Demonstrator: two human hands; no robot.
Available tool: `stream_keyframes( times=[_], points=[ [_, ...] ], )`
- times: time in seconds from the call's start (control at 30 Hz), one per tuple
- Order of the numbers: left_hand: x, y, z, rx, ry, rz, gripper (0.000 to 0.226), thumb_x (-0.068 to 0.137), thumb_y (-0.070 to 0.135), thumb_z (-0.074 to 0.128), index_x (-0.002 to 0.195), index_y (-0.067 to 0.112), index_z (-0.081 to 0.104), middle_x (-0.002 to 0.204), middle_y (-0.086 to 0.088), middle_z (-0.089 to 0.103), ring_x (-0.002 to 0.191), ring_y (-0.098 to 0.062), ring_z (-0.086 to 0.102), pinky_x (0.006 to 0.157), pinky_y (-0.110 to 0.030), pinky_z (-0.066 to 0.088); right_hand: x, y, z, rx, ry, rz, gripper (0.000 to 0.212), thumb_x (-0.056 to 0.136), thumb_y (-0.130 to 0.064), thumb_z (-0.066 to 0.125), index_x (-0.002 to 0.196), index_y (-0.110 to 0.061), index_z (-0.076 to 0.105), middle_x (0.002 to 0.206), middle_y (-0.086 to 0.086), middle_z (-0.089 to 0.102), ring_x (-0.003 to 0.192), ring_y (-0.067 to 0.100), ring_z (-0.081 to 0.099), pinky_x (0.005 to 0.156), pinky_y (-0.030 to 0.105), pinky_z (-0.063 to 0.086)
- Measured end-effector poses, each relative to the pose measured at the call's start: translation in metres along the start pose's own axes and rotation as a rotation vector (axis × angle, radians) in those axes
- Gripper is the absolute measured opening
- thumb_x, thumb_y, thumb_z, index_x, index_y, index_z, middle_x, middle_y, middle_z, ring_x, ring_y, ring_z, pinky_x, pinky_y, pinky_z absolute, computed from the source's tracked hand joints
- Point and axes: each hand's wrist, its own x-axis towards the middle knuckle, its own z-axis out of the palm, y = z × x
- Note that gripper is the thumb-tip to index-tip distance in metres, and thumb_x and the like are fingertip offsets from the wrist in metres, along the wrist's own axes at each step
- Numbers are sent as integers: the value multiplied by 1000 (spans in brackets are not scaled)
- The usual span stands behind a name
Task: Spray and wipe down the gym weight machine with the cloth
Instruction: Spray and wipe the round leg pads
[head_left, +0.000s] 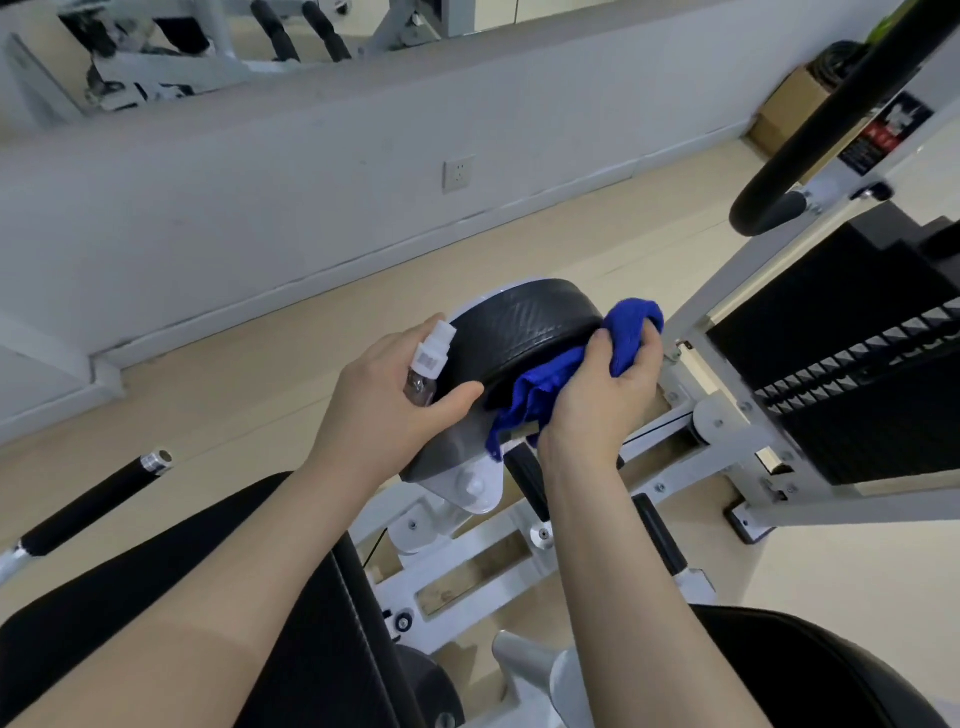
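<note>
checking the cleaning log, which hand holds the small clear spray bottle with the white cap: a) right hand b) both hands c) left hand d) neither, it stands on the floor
c: the left hand grips the small clear spray bottle with the white cap beside the round black pad, while the right hand holds the blue cloth.

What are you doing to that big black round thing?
A person is cleaning a gym weight machine. Their right hand grips a blue cloth bunched against the side of the round black pad. Their left hand holds a small clear spray bottle and rests against the pad's other side. No spray is visible coming out at this moment.
</note>
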Motion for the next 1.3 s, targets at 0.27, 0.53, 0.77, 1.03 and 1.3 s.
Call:
stream_keyframes(
  times=[0.27, 0.53, 0.77, 1.03, 1.3],
  points=[
    [-1, -9, 9, -41, 30, 35, 67, 74, 31, 71, 136, 35, 44, 106, 21, 56, 87, 19, 48, 75, 7, 30, 7, 97, -1, -184, -22, 544, 47, 88, 4, 33, 129, -21, 37, 114, 7, 53, 92, 20, 53, 91, 40, 46],
    [0, -11, 9, -71, -3, 10, 68, 75, 33, 69, 137, 35, 42, 116, 17, 54, 97, 19, 45, 77, 7, 28, -8, 12, 1, -58, 42, -18, 34, 96, -11, 41, 129, -14, 44, 119, 4, 53, 101, 12, 54, 88, 22, 46],
    [5, -16, 4, -260, -80, -107, 37, 79, 27, 68, 107, 46, 54, 68, 12, 56, 52, -1, 53, 57, -13, 46, -52, 104, -7, -361, -159, 334, 66, 95, -7, 44, 148, -22, 8, 142, -2, 33, 127, 15, 37, 100, 20, 30],
    [18, -22, 1, -409, -147, -204, 27, 90, 22, 56, 105, 44, 53, 51, -5, 53, 47, -14, 52, 49, -22, 46, -73, 63, 6, -166, -170, -43, 57, 92, -5, 47, 141, -19, 21, 132, -6, 37, 121, 13, 43, 104, 32, 40],
    [37, -23, 4, -405, -245, -208, 26, 91, 27, 55, 115, 38, 52, 61, -3, 53, 45, -12, 52, 46, -22, 46, -66, 141, -27, -886, -681, -294, 28, 90, -9, 45, 111, -25, 52, 126, 11, 44, 107, 28, 49, 86, 36, 45]
  ],
)
